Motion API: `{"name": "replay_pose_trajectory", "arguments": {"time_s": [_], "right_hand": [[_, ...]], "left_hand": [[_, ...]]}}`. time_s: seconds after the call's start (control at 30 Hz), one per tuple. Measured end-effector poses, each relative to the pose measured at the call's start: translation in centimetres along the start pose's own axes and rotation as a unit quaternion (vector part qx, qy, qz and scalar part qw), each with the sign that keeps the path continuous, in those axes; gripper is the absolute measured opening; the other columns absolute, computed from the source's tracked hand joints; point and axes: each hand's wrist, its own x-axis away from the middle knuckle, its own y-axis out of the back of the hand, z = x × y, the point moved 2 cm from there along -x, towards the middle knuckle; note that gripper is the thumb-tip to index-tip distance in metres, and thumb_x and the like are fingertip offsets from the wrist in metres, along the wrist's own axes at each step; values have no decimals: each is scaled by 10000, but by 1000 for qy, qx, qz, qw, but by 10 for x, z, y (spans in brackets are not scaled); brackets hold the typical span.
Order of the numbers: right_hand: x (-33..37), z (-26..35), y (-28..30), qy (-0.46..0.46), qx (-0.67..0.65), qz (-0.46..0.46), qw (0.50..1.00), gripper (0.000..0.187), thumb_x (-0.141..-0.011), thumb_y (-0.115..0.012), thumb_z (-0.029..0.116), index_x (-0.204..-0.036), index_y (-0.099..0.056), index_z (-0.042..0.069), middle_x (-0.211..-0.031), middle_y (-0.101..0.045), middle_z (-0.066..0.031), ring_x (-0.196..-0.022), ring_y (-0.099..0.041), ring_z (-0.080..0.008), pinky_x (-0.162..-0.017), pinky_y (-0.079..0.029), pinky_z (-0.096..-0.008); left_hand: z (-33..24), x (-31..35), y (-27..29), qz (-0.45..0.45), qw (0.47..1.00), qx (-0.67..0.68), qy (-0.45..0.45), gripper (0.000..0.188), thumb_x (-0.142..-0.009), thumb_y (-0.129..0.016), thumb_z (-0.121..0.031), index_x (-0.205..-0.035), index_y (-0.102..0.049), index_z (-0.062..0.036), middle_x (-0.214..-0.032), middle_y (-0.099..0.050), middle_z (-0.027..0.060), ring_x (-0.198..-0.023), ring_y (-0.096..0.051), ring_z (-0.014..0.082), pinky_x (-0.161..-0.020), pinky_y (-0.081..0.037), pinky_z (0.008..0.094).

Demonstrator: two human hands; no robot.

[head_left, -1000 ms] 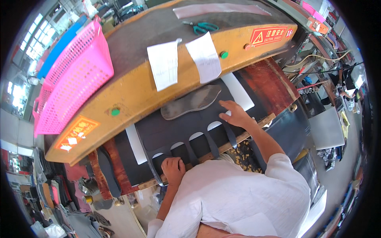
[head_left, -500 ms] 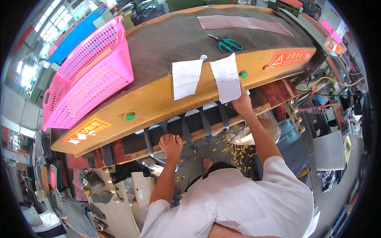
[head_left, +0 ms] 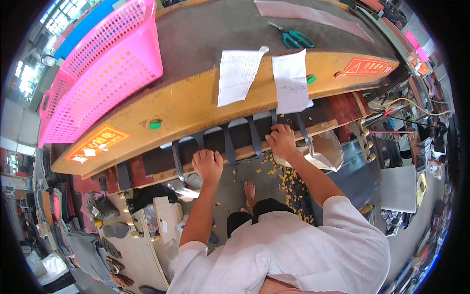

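Several dark grey strips (head_left: 229, 142) lie side by side on the black bed (head_left: 243, 140) beneath a yellow machine beam (head_left: 186, 105), their lower ends reaching over the wooden front edge (head_left: 158, 174). My left hand (head_left: 207, 165) is closed at that edge, its curled fingers below one of the strips. Further right, my right hand (head_left: 282, 141) rests with bent fingers at the edge, by another strip. What either hand grips is hidden under the fingers. Pale rounded pieces (head_left: 213, 130) show between the strips.
A pink basket (head_left: 105, 81) stands on the machine top at left. Green-handled scissors (head_left: 296, 38) and a pinkish strip (head_left: 313, 17) lie at the back. Two paper sheets (head_left: 238, 76) hang over the beam. Yellow scraps (head_left: 289, 188) litter the floor near my bare foot.
My right hand has come back from under the right paper sheet, moving left and nearer to the wooden edge. My left hand stays at the edge. The view has shifted slightly.
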Motion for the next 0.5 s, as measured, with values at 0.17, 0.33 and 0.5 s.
{"name": "replay_pose_trajectory", "arguments": {"time_s": [0.17, 0.33, 0.5], "right_hand": [[23, 8, -1, -20, 2, 30, 999, 251, -954, -748, 290, -891, -787, 50, -1236, -702, -83, -1206, -601, -379, -1005, -491, -543], [61, 30, 52, -1, 27, 169, 985, 229, -921, -770, 289, -952, -817, 67, -1257, -704, -93, -1215, -608, -380, -1049, -491, -531], [28, 37, 85, 45, -61, 133, 988, 383, -860, -824, 301, -1172, -795, 82, -1320, -694, -131, -1270, -597, -394, -1112, -449, -579]], "left_hand": [[0, 23, 0, 15, 1000, 19, 6, 178, -901, -738, -250, -864, -690, -83, -1021, -688, 78, -1072, -614, 357, -918, -480, 532], [-24, 65, 54, 68, 997, 44, 4, 148, -903, -736, -226, -875, -690, -87, -1034, -678, 84, -1078, -612, 350, -967, -458, 539], [-47, 79, 110, 62, 984, 164, 22, 64, -878, -735, -87, -932, -704, -71, -1067, -688, 102, -1075, -626, 362, -975, -475, 525]]}}
